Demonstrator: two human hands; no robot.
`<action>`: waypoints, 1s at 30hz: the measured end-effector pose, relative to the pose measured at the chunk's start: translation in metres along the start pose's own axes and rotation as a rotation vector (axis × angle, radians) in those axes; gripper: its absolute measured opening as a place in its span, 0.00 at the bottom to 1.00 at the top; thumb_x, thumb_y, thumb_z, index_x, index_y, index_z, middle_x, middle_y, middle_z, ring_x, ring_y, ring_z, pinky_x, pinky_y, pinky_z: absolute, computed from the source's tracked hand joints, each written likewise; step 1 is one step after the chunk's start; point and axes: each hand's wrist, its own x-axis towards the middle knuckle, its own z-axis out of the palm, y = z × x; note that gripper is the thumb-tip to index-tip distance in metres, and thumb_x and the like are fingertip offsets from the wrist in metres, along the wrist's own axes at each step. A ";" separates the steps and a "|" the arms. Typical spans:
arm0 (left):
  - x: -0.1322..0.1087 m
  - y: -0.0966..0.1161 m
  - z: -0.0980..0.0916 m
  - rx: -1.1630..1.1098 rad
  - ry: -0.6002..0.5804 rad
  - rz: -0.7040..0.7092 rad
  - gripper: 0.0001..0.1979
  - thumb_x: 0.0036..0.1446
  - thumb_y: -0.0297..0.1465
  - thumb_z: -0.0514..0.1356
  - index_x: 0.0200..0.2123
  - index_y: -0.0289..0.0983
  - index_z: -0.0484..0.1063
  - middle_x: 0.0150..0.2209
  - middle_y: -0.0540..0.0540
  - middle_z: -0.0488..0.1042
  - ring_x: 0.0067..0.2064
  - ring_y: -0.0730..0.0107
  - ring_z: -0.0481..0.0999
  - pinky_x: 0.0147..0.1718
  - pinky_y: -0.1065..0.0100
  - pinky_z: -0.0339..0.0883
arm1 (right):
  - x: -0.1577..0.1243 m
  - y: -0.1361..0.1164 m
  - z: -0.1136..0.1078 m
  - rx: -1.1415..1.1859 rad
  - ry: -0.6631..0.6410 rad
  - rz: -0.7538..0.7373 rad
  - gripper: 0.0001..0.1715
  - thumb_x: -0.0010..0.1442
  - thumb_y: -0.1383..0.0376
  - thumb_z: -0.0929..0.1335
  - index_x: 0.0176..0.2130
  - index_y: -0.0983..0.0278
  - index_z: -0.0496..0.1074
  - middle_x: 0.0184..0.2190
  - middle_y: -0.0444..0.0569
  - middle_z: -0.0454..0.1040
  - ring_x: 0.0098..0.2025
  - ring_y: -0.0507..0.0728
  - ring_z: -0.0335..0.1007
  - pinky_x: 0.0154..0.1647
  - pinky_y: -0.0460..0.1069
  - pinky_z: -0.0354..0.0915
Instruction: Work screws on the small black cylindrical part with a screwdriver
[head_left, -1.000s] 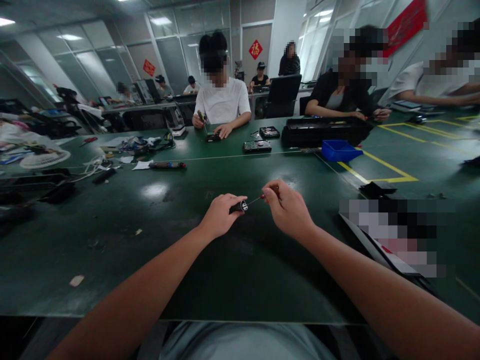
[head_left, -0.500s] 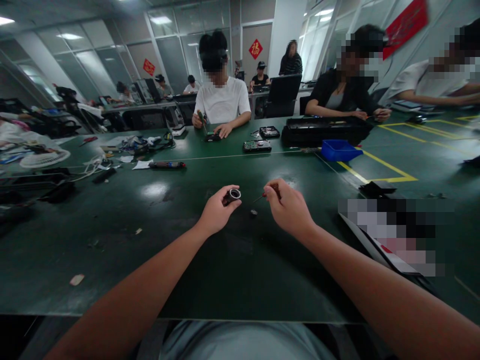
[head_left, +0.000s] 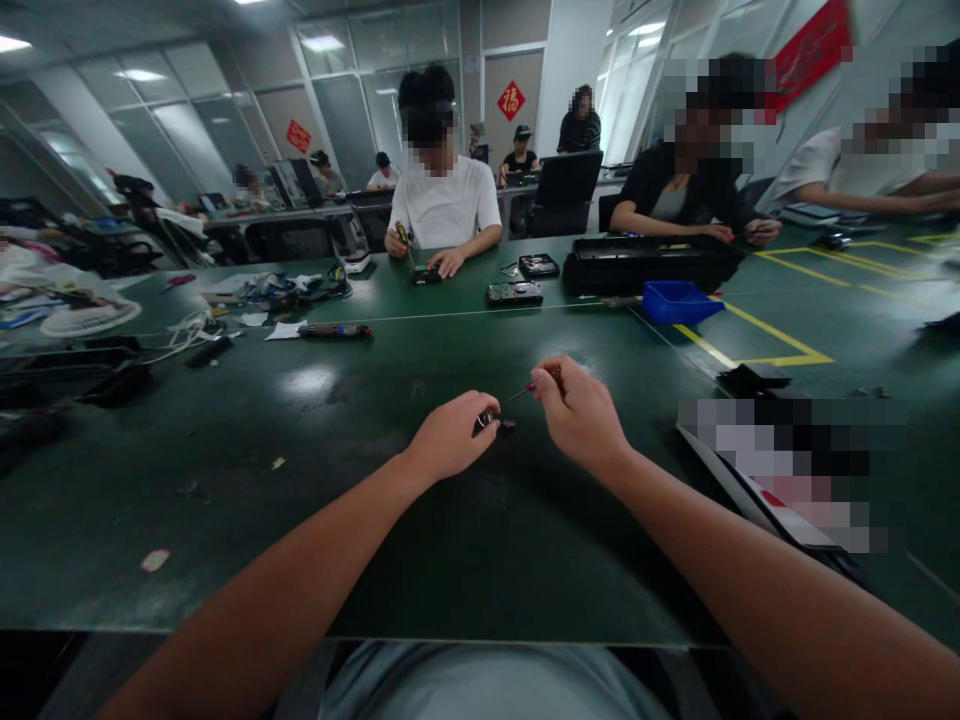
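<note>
My left hand [head_left: 450, 436] is closed around a small black cylindrical part with a silver rim [head_left: 484, 418], held low over the green table [head_left: 315, 500]. My right hand [head_left: 579, 414] pinches a thin screwdriver with a red handle [head_left: 525, 392], its tip pointing left and down toward the cylinder. A tiny dark piece [head_left: 508, 425] lies on the table right beside the cylinder's end, between my two hands.
A blurred flat device [head_left: 780, 480] lies to my right, with a small black block [head_left: 754, 378] behind it. Farther off are a blue bin [head_left: 679, 300], a long black case [head_left: 649, 262], circuit boards [head_left: 514, 293] and cable clutter [head_left: 285, 290]. People sit working across the table.
My left hand had lifted and tilted the cylinder up, showing its open rim; now it has lowered it to the table by the tiny piece, and the screwdriver tip is back near it.
</note>
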 end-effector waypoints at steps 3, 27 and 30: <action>0.001 0.003 0.007 0.191 -0.102 0.035 0.17 0.65 0.32 0.54 0.56 0.42 0.70 0.44 0.45 0.73 0.43 0.62 0.74 0.38 0.64 0.67 | 0.000 0.000 0.000 -0.004 0.006 -0.003 0.13 0.69 0.59 0.60 0.38 0.62 0.69 0.29 0.48 0.75 0.32 0.58 0.73 0.34 0.51 0.61; -0.024 -0.067 -0.092 -1.124 0.370 -0.690 0.10 0.61 0.31 0.54 0.41 0.35 0.72 0.31 0.47 0.67 0.25 0.75 0.65 0.17 0.75 0.50 | 0.000 0.000 -0.004 0.079 -0.069 0.021 0.14 0.69 0.58 0.60 0.40 0.62 0.69 0.29 0.48 0.76 0.31 0.57 0.72 0.33 0.50 0.62; -0.047 -0.085 -0.121 -1.188 0.530 -0.783 0.06 0.64 0.31 0.54 0.36 0.35 0.67 0.29 0.49 0.65 0.25 0.77 0.63 0.18 0.76 0.51 | 0.000 0.001 -0.003 0.097 -0.072 0.015 0.13 0.69 0.58 0.61 0.40 0.62 0.69 0.29 0.47 0.76 0.32 0.57 0.73 0.33 0.50 0.62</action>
